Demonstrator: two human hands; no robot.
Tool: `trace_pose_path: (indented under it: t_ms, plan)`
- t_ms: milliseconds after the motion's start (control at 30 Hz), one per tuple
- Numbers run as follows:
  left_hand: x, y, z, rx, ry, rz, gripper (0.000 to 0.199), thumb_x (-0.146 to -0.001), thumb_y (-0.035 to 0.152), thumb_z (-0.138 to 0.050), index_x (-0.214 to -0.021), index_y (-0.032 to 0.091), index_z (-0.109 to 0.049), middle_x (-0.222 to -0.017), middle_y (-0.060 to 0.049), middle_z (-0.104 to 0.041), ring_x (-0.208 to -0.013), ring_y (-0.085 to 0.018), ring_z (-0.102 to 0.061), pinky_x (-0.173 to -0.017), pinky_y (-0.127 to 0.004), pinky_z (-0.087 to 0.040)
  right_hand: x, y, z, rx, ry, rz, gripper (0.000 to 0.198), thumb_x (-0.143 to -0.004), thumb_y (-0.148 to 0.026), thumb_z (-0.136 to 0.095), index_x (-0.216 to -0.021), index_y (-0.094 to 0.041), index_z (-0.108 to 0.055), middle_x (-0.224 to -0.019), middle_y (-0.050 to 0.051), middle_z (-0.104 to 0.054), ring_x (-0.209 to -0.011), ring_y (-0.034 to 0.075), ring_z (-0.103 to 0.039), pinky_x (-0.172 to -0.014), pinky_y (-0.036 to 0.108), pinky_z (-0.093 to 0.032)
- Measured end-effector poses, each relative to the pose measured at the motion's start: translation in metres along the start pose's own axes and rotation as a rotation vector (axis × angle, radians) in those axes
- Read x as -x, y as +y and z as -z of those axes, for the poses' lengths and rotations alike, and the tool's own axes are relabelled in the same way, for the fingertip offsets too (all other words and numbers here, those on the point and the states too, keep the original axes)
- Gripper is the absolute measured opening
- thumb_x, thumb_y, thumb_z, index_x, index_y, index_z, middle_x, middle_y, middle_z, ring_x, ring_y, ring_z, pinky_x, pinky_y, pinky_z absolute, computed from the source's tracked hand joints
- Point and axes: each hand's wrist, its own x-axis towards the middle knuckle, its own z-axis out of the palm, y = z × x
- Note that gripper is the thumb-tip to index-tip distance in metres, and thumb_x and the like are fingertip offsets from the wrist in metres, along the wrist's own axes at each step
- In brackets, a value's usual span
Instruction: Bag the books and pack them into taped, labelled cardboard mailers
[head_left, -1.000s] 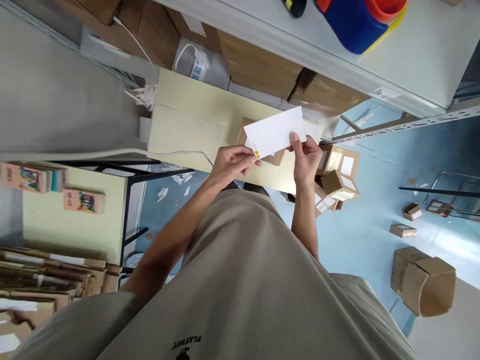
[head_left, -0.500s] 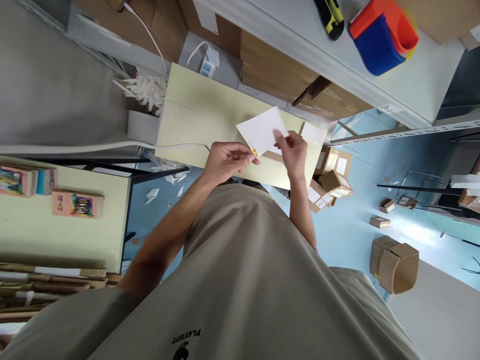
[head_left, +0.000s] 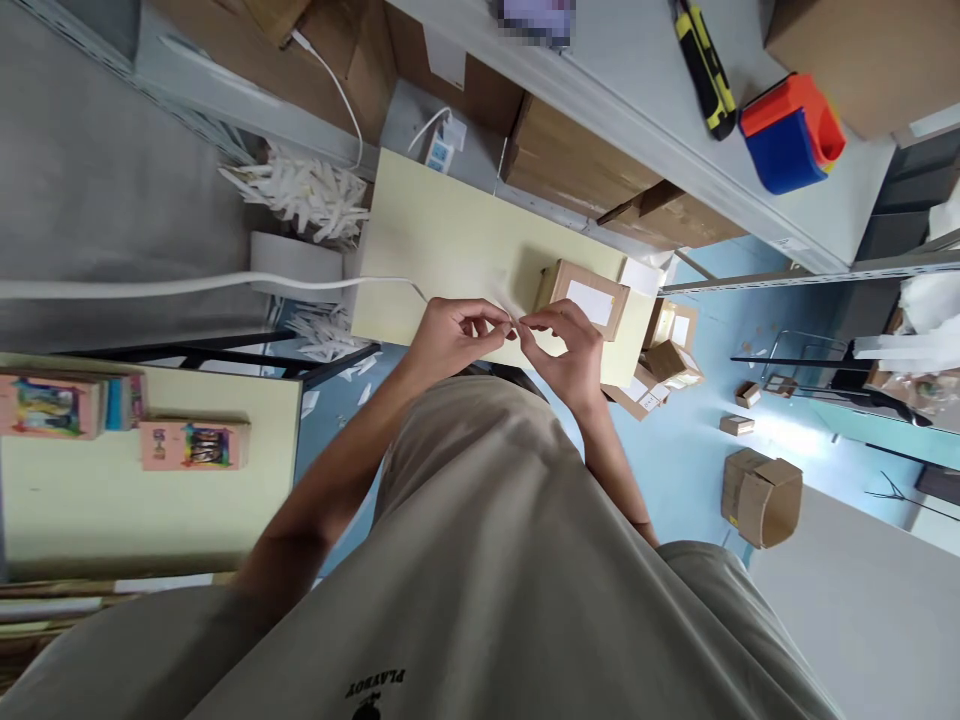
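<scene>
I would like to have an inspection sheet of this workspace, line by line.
Surface: pale yellow table, bearing a labelled cardboard box.
Job's things: white sheet, blurred, pinched between both hands.
Clutter: heap of white strips beyond the table's left end.
Hands: left hand and right hand almost meet at the thumbs and forefingers.
Cables: white cable runs from picture left toward the left hand.
Surroundings: grey shelf holding a cutter.

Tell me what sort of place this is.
Probably a packing or shipping area: a labelled box sits on the table, a cutter lies on the shelf, and an open carton stands on the floor.
</scene>
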Motion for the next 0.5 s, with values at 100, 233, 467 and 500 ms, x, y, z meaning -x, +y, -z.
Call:
trace_pose_path:
  t_ms: [100, 233, 467, 500]
  plan:
    - [-0.001, -0.004, 0.016, -0.02, -0.035, -0.002, 0.024, -0.087, 0.042, -0.082, -0.089, 0.019, -0.085, -0.079, -0.005, -0.082, -0.065, -0.015, -0.067, -0.058, -0.025, -0.05, -0.007, -0.008, -0.015, 0.022, -0.027, -0.031, 0.013, -0.11, -0.033, -0.075, -0.1, -0.027, -0.081, -0.099, 0.005, -0.075, -0.093, 0.022, -0.072, -0.086, 0.041, -0.065]
    - [-0.008, -0.017, 0.029, -0.064, -0.043, 0.003, 0.018, -0.087, 0.039, -0.078, -0.087, 0.02, -0.081, -0.083, -0.004, -0.082, -0.069, -0.016, -0.069, -0.064, -0.027, -0.053, -0.013, -0.017, -0.033, -0.03, -0.015, -0.049, 0.013, -0.107, -0.027, -0.073, -0.095, -0.026, -0.076, -0.094, 0.002, -0.073, -0.084, 0.019, -0.069, -0.076, 0.036, -0.059]
    - [-0.048, -0.087, 0.078, -0.357, 0.211, 0.259, 0.009, -0.088, 0.027, -0.071, -0.086, 0.02, -0.076, -0.09, -0.005, -0.083, -0.082, -0.021, -0.074, -0.084, -0.032, -0.058, -0.016, -0.025, -0.041, -0.175, 0.178, -0.226, 0.022, -0.109, -0.042, -0.072, -0.094, -0.026, -0.072, -0.091, 0.001, -0.071, -0.08, 0.017, -0.067, -0.072, 0.033, -0.056]
    - [-0.055, -0.099, 0.096, -0.396, 0.264, 0.309, 0.01, -0.089, 0.027, -0.068, -0.087, 0.019, -0.075, -0.089, -0.006, -0.082, -0.084, -0.022, -0.075, -0.085, -0.033, -0.057, -0.016, -0.027, -0.041, -0.192, 0.211, -0.241, 0.026, -0.109, -0.047, -0.071, -0.094, -0.026, -0.071, -0.09, 0.002, -0.071, -0.081, 0.017, -0.067, -0.072, 0.034, -0.057]
